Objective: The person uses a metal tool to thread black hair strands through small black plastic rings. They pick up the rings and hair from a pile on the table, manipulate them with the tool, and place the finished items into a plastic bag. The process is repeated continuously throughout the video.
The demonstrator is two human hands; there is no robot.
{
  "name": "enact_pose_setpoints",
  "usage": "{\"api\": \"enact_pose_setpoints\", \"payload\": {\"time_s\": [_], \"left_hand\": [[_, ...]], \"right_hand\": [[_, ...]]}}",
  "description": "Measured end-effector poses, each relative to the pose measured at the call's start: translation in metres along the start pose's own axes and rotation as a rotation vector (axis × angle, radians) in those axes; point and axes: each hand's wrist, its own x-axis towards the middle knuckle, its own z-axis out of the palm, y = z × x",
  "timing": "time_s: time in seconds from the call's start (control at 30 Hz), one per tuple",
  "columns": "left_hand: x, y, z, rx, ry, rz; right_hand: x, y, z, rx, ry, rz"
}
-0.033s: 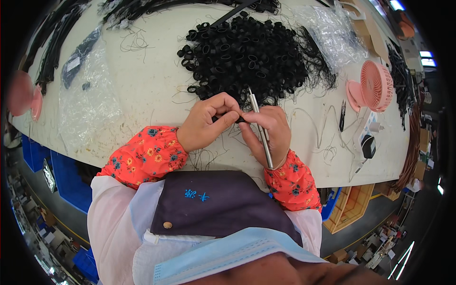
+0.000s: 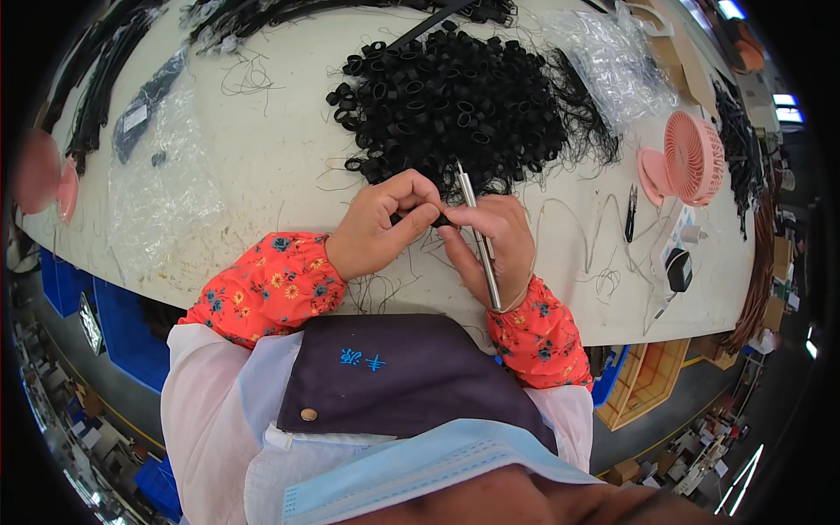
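Pinched between the thumb and fingers of my left hand is a small black loop, mostly hidden by the fingers. My right hand meets it there, thumb and fingertips at the loop's right end. Held in that same hand is a slim silver pen-shaped tool, its thin tip pointing away from me and its rear end near my wrist. Just beyond both hands lies a large heap of black loops.
Clear plastic bags lie at left and far right. A pink fan stands on the right; black tweezers lie near it. Another pink fan is at the left edge. Loose threads litter the white table. Black straps lie far left.
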Motion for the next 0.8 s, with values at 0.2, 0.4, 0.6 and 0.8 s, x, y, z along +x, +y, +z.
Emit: {"api": "enact_pose_setpoints", "payload": {"time_s": [0.2,0.4,0.6,0.8], "left_hand": [[0.0,-0.001,0.0,0.003,0.069,0.01],[-0.001,0.0,-0.003,0.036,0.046,0.018],[-0.001,-0.002,-0.004,0.081,0.039,0.013],[-0.001,-0.002,-0.001,0.069,0.076,0.05]], "right_hand": [[0.001,-0.014,-0.007,0.447,-0.027,0.419],[-0.007,0.004,-0.011,0.867,0.013,0.469],[-0.007,0.005,-0.012,0.86,-0.017,0.471],[-0.007,0.004,-0.012,0.899,-0.038,0.486]]}}
